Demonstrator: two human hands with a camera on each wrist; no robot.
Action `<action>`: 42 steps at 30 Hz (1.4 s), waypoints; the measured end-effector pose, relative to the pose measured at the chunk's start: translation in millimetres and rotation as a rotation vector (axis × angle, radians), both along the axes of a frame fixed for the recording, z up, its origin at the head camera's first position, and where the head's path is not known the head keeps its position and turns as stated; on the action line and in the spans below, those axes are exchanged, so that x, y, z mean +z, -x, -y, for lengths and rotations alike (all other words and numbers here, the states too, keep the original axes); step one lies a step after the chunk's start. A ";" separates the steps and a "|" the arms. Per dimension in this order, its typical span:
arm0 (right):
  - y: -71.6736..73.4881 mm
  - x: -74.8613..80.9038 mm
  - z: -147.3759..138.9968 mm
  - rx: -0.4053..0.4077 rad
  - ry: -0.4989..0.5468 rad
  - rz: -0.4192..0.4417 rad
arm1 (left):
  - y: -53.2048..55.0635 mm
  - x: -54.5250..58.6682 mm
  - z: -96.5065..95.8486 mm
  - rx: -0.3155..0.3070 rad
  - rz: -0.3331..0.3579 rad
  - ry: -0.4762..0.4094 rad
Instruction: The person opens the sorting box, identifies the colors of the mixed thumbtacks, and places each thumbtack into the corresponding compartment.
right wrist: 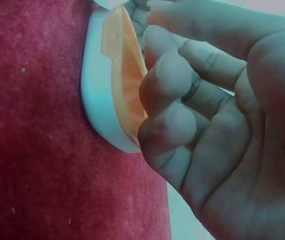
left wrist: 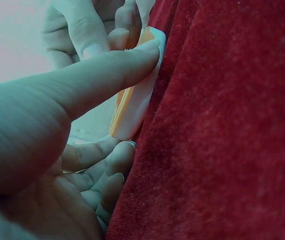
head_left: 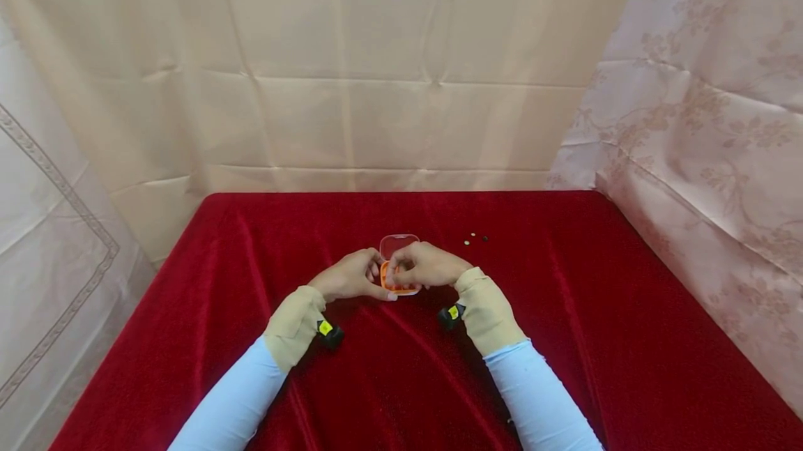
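A small pill case (head_left: 401, 292) with a white base, an orange inside (right wrist: 131, 90) and a raised clear lid (head_left: 399, 245) sits on the red cloth. My left hand (head_left: 353, 277) grips it from the left, its thumb (left wrist: 127, 67) along the near wall and its other fingers bent at the far side. Over the open case is my right hand (head_left: 433, 264), fingers curled, with fingertips (right wrist: 170, 125) right at the orange rim. The thumb and forefinger of that hand come close together; I cannot tell whether they pinch something small.
To the right of the case, two small pale round pieces (head_left: 467, 242) and a dark one (head_left: 485, 238) lie on the red tablecloth (head_left: 564, 367). Beige curtains (head_left: 389, 123) hang behind the table, with patterned cloth (head_left: 709, 116) on the right side.
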State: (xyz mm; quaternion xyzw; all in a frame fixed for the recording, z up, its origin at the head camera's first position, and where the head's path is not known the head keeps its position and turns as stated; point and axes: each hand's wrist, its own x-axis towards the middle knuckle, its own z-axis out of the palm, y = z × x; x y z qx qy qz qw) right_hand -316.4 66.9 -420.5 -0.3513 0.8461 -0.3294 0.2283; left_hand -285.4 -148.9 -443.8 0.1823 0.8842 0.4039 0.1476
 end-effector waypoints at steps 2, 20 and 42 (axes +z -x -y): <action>0.5 0.3 -0.7 -0.007 0.013 0.006 | 0.0 0.2 0.1 0.003 0.001 0.003; 6.7 5.2 -13.0 -0.034 0.088 0.009 | 0.8 -0.4 0.1 0.002 0.000 -0.011; 11.3 6.2 -32.1 -0.089 0.114 0.043 | 0.0 -3.8 -2.1 0.023 0.003 -0.032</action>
